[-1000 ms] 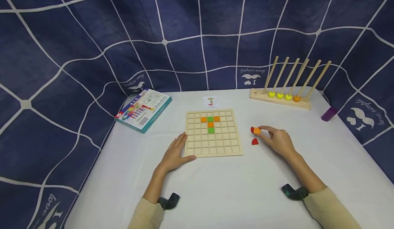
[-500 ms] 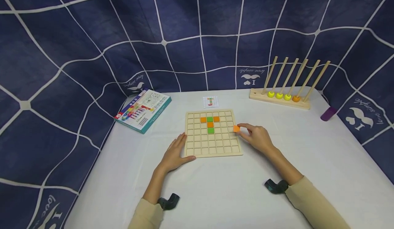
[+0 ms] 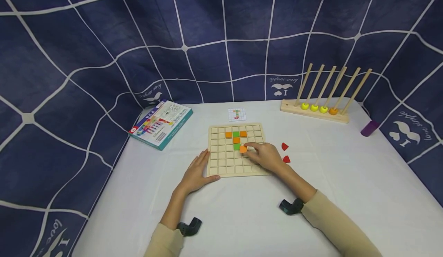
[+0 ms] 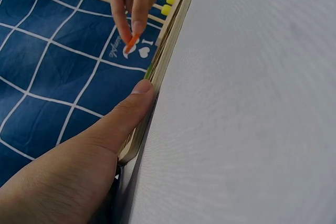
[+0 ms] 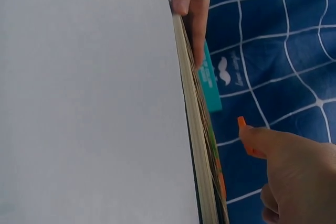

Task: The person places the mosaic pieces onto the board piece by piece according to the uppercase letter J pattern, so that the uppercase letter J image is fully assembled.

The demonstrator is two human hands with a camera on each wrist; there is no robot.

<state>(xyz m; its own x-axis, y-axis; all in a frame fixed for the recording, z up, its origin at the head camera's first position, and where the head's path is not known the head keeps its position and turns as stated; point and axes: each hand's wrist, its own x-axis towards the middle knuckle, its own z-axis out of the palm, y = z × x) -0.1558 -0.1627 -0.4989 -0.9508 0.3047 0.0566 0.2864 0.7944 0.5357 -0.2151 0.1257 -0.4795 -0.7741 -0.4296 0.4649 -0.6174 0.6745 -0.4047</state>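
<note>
A square wooden grid board [image 3: 221, 164] lies on the white table. Set into its upper middle are orange tiles [image 3: 228, 134] and green tiles [image 3: 237, 146] in a T-like pattern. My right hand [image 3: 266, 155] pinches an orange square tile [image 3: 243, 149] between thumb and fingers, right beside the lower green tile. In the right wrist view this tile [image 5: 242, 121] shows tilted above the board. My left hand [image 3: 195, 172] rests against the board's left edge, fingers extended, thumb along the front corner. Two red wedge pieces [image 3: 285, 146] lie just right of the board.
Behind the board lies a small pattern card [image 3: 237, 114]. A printed box [image 3: 160, 123] stands off to the left. At the back right are a wooden peg rack [image 3: 313, 113] with yellow and orange beads and a purple cylinder [image 3: 369, 128]. A dark blue curtain [image 3: 207, 65] encloses the table.
My right hand has carried the orange tile leftward from beside the red wedges to over the board. Both wedges now show uncovered. My left hand has stayed in place.
</note>
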